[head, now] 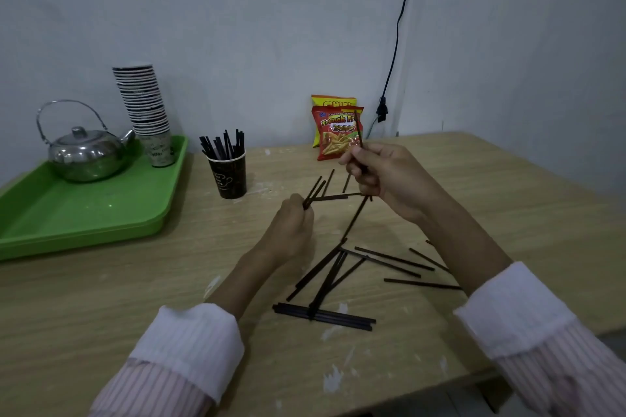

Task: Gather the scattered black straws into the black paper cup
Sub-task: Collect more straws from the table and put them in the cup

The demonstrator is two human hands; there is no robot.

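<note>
Now the left hand (292, 217) pinches approx. two straws (314, 191); the right hand (379, 176) grips one upright straw (359, 130); the black paper cup (227, 176) stands far-left, nearer the left hand; more straws (342, 276) lie on the table (101, 298).

Black straws (338, 267), black cup (229, 176), green tray (84, 213), silver kettle (86, 154), red-and-yellow snack bags (338, 132), pink-striped sleeves (176, 379).

Both hands grip straws: left hand (291, 227) w/ a few, right hand (389, 176) one, near black cup (227, 176).
</note>
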